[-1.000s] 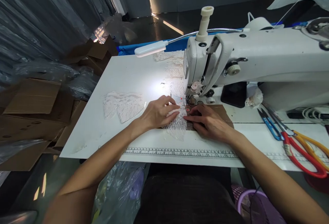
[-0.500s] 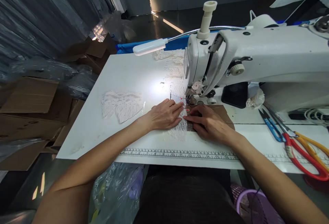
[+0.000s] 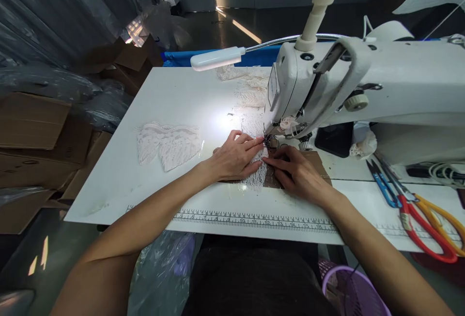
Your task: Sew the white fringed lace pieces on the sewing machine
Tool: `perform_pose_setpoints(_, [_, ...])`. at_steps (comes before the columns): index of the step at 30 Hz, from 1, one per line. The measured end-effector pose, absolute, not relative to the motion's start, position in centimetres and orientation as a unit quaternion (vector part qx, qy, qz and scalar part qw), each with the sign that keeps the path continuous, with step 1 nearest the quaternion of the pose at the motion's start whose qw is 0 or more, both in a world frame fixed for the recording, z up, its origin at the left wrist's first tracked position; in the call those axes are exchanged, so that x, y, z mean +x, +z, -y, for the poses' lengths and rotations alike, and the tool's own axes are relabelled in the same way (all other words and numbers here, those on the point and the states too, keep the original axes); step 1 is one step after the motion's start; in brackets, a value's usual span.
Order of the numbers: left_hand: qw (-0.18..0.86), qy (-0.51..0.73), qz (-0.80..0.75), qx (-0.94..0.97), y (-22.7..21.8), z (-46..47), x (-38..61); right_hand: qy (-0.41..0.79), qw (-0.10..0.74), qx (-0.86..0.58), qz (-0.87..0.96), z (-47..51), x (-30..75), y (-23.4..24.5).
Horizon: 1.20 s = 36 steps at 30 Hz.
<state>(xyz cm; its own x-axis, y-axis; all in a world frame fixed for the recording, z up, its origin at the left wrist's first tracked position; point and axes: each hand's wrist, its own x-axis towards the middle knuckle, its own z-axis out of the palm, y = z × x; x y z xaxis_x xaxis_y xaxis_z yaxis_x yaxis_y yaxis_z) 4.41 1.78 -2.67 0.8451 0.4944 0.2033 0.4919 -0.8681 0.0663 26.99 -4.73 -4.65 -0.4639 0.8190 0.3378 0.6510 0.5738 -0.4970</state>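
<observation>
A white lace strip [image 3: 256,179] lies under the needle end of a white sewing machine [image 3: 407,83], close by the presser foot [image 3: 268,142]. My left hand [image 3: 238,157] rests flat on its left part, fingers stretched toward the foot. To the right of the strip is my right hand [image 3: 298,173], its index fingertip on the lace edge and its thumb apart, lower down. Both hands are open, pressing the lace rather than gripping it. Beneath the right hand is a brown sheet [image 3: 319,166]. More lace [image 3: 250,94] trails behind the foot.
A separate lace piece [image 3: 169,144] lies at left on the white table [image 3: 119,180]. Blue thread snips [image 3: 384,185] and red-handled scissors [image 3: 428,238] are at right. A lamp [image 3: 218,58] hangs over the table; cardboard boxes [image 3: 32,161] stand at left.
The view has shifted slightly, with the machine appearing farther right. My left fingers now lie nearer the presser foot, and the lace has advanced a little under it.
</observation>
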Motion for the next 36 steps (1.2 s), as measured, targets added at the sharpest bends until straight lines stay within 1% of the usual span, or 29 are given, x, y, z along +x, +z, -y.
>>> perform_pose_setpoints(12, [-0.014, 0.123, -0.256, 0.959, -3.3, -1.6, 4.4, 0.146, 0.267, -0.457, 0.835, 4.7, 27.1, -5.0])
perform_pose_setpoints(17, [-0.041, 0.163, -0.252, 0.953, -3.5, -1.3, 4.7, 0.14, 0.259, -0.458, 0.838, 4.7, 26.9, -4.7])
perform_pose_setpoints(24, [-0.007, 0.198, -0.215, 0.956, -3.8, -1.5, 4.7, 0.129, 0.257, -0.45, 0.845, 4.7, 26.9, -4.4])
perform_pose_setpoints(30, [-0.002, 0.157, -0.228, 0.961, -3.0, -1.5, 4.5, 0.126, 0.261, -0.458, 0.841, 4.7, 26.7, -4.5])
perform_pose_setpoints(36, [-0.017, 0.123, -0.254, 0.959, -2.8, -1.4, 4.8, 0.08, 0.244, -0.472, 0.843, 4.3, 26.3, -4.3])
